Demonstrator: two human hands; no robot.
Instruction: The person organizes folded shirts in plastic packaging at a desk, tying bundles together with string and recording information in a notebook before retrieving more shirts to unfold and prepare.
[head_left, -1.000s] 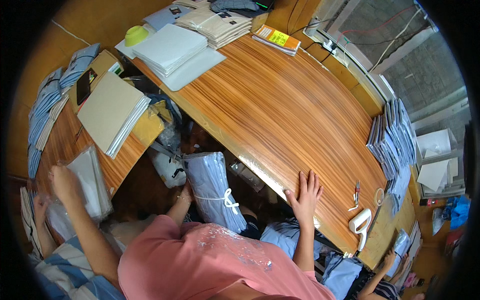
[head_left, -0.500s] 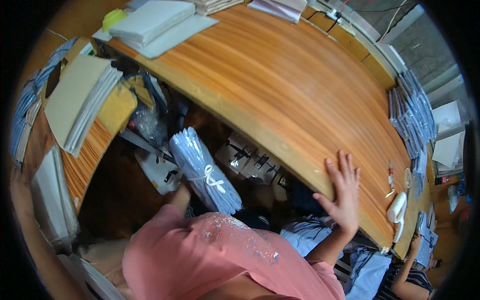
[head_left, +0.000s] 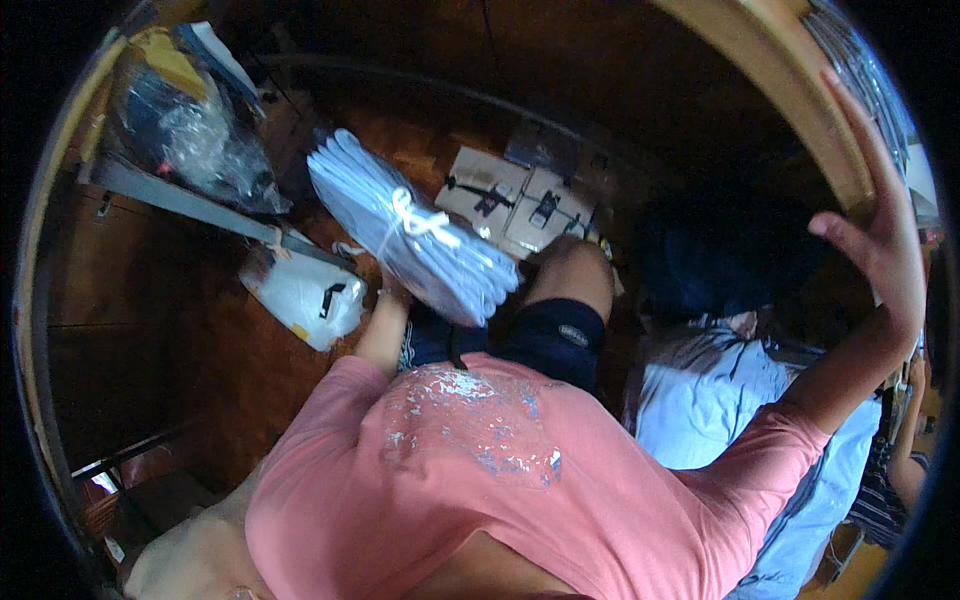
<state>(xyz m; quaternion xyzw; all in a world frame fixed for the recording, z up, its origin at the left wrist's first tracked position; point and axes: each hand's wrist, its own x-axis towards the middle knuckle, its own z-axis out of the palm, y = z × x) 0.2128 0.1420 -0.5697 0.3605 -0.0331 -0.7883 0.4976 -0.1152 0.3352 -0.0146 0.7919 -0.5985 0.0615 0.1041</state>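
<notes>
A bundle of folded light-blue garments [head_left: 365,205], wrapped in clear plastic and tied round the middle with a white cord in a bow, is held up tilted in front of my lap. My left hand [head_left: 396,287] grips it from beneath; most of the fingers are hidden behind the bundle. At the far right, my right hand [head_left: 872,245] lies along the wooden table's edge [head_left: 800,100], its thumb spread and its fingers stretched out. Nothing shows in that hand.
Below the table, flat boxes [head_left: 490,200] lie on the brown floor. A clear plastic bag [head_left: 200,150] fills the upper left, above a grey bar [head_left: 215,215]. A white plastic package [head_left: 310,295] lies nearby. Pale-blue cloth [head_left: 705,400] is heaped at my right, and a co-worker's arm [head_left: 910,430] shows beyond.
The view has swung down from the tabletop to the floor under it. My left hand still has the bundle, now tilted flatter. My right hand stays at the table's edge.
</notes>
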